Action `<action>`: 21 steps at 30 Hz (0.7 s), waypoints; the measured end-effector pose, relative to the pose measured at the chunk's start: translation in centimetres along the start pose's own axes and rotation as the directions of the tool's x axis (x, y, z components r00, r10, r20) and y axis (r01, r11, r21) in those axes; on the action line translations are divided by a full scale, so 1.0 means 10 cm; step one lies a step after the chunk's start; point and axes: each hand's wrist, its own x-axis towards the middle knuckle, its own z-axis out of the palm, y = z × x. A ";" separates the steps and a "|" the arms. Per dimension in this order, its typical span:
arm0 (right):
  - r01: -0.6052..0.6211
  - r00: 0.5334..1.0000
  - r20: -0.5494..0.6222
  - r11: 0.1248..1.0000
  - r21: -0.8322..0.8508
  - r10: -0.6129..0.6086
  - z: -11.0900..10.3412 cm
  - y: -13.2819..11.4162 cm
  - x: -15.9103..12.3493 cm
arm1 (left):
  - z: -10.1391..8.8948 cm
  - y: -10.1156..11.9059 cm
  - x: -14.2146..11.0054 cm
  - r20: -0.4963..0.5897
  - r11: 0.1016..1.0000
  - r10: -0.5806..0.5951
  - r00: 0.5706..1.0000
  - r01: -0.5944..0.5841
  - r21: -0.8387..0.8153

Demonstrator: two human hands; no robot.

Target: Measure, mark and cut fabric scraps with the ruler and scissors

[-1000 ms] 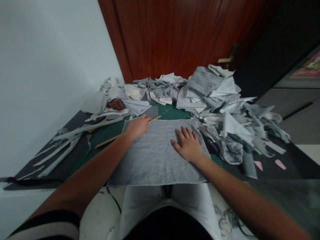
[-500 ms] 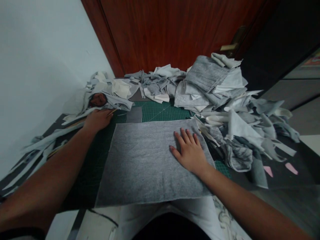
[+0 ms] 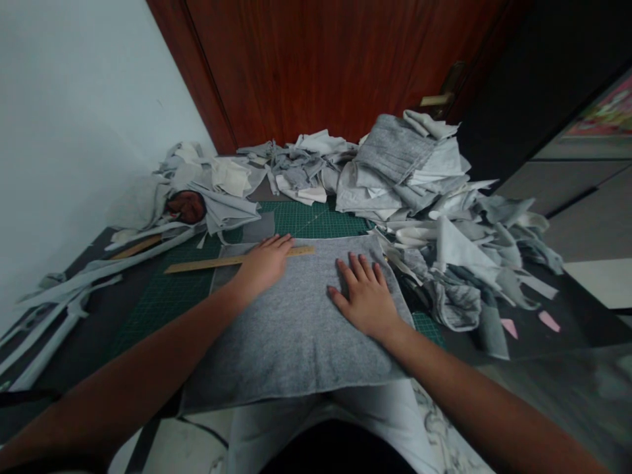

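A rectangular sheet of grey felt-like fabric [image 3: 291, 329] lies flat on a green cutting mat [image 3: 316, 220], its near edge hanging over the table edge toward my lap. A wooden ruler [image 3: 212, 263] lies almost level along the sheet's far edge, extending left past the sheet. My left hand [image 3: 264, 263] presses down on the ruler, with its fingers reaching over it near the right end. My right hand [image 3: 364, 296] rests flat on the fabric with its fingers spread, holding nothing.
Heaps of grey and white fabric scraps [image 3: 409, 171] rise behind and right of the sheet. Long pale strips [image 3: 64, 309] lie at the left on a dark surface. A wooden door [image 3: 320, 66] with a handle stands behind, and a white wall [image 3: 83, 118] runs along the left.
My left hand has moved right from the scraps at the far left, and the ruler now lies along the sheet's far edge under it. The fabric's near part looks slightly shifted; my right hand stays put.
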 end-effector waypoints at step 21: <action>-0.086 0.996 0.044 0.995 0.060 0.083 0.07 -0.45 0.03 | -0.65 -1.22 -0.23 0.046 0.867 -0.433 0.900 0.402 0.296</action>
